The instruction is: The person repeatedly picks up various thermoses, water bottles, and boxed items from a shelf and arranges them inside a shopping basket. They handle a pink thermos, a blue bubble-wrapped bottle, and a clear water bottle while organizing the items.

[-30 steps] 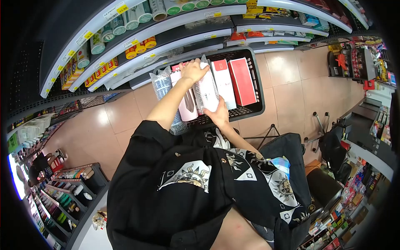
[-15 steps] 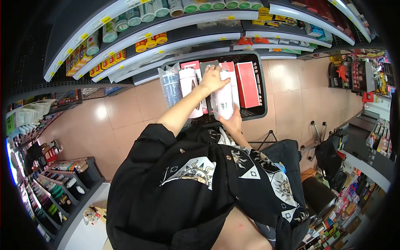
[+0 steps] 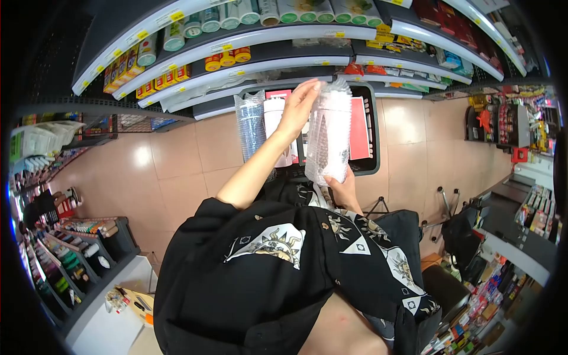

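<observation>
A pale pink-white bottle in bubble wrap (image 3: 331,133) stands out above the basket, tilted slightly. My right hand (image 3: 343,188) is closed round its lower end. Beside its upper left edge is my left hand (image 3: 299,109), fingers stretched out; whether the fingertips touch the wrap I cannot tell. Underneath is a black plastic basket (image 3: 370,165). In it lie a blue bubble-wrapped bottle (image 3: 251,127), a pink-and-white bottle (image 3: 273,115), partly behind my left arm, and a red box (image 3: 358,130). The wrapped bottle hides the middle of the basket.
Shelves (image 3: 266,68) with tubes, yellow-lidded jars (image 3: 228,58) and packets curve behind the basket. Tiled floor (image 3: 183,142) shows on both sides. A display rack (image 3: 89,248) stands at left, a black chair (image 3: 464,231) and a counter (image 3: 509,201) at right.
The wrapped bottle has come up out of the basket and slightly right in my right hand. My left hand has shifted from the bottle's top to its upper left side.
</observation>
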Tool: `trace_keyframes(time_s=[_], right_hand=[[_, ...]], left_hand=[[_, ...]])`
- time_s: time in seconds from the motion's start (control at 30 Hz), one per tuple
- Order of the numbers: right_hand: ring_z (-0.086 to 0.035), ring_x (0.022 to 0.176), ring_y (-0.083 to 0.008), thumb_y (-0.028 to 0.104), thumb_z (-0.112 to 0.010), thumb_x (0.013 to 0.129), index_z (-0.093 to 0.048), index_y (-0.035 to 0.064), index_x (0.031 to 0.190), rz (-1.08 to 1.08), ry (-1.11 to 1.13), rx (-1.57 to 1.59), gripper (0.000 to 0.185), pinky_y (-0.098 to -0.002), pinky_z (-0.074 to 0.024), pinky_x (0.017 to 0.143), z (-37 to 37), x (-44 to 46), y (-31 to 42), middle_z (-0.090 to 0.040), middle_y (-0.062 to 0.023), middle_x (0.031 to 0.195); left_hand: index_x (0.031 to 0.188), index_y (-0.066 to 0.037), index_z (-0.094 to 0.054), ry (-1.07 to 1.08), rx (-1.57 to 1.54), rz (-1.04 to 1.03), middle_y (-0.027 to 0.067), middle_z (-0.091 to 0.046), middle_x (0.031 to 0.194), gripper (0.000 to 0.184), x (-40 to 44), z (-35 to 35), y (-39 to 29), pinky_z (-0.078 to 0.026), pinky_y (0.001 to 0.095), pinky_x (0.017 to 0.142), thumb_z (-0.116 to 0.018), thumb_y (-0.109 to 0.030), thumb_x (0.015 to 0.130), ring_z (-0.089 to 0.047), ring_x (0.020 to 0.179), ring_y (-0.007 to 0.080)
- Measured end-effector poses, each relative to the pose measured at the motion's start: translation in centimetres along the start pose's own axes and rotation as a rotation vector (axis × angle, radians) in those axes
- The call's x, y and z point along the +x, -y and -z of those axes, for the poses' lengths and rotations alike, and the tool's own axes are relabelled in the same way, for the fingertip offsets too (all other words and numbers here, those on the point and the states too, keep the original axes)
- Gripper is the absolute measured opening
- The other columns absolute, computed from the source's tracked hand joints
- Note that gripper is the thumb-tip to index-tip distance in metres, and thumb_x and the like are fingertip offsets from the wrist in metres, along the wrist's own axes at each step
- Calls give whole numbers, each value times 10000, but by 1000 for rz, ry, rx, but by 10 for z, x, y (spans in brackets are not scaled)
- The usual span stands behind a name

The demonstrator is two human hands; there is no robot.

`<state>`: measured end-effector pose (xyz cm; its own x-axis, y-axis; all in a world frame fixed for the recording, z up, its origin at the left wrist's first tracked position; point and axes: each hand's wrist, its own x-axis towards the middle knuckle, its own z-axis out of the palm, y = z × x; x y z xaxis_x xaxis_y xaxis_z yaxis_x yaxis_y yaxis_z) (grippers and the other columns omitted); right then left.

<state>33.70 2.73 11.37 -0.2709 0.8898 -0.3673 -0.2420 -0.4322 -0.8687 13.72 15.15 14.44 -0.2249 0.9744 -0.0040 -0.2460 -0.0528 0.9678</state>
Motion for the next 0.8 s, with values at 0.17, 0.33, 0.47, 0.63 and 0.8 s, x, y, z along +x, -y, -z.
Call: trace_keyframes(time_s=[0.17, 0.33, 0.47, 0.63, 0.8], right_hand=[[-543, 1033, -182, 61, -735, 670, -414, -37, 1266, -49, 182, 41, 685, -317, -425, 926, -18, 8, 20, -553, -100, 1129], [-485, 1194, -266, 214, -769, 622, -268, -53, 1381, -237, 419, 242, 947, -394, -367, 1028, -61, -9, 22, -467, -161, 1294], [-474, 1223, -300, 307, -775, 571, -243, -29, 1409, -358, 383, 322, 1047, -417, -388, 1033, -106, -37, 1, -457, -181, 1314], [-552, 1075, -378, 360, -816, 534, -320, -27, 1364, -405, 580, 699, 1041, -419, -554, 827, -160, -57, -38, -495, -263, 1205], [-597, 1026, -405, 472, -774, 555, -307, -90, 1346, -348, 735, 845, 1077, -335, -604, 613, -201, -59, -51, -507, -318, 1161]], left_hand=[[1374, -82, -375, 204, -738, 449, 90, -536, 1267, 648, -30, 31, -30, -418, 364, 1007, -619, -423, 880, -516, 1166, 200], [1373, -53, -369, 396, -960, 284, 125, -517, 1301, 825, -65, 69, -25, -453, 393, 988, -710, -498, 768, -517, 1186, 237], [1376, -38, -334, 430, -908, 255, 140, -510, 1282, 864, -90, 103, -44, -467, 402, 974, -780, -391, 725, -528, 1169, 249], [1389, -10, -287, 360, -760, 213, 181, -516, 1259, 990, -123, 136, -69, -485, 433, 945, -811, -420, 656, -565, 1113, 302], [1381, -12, -297, 284, -676, 291, 167, -513, 1253, 794, -140, 160, -94, -483, 401, 944, -702, -279, 753, -562, 1111, 268]])
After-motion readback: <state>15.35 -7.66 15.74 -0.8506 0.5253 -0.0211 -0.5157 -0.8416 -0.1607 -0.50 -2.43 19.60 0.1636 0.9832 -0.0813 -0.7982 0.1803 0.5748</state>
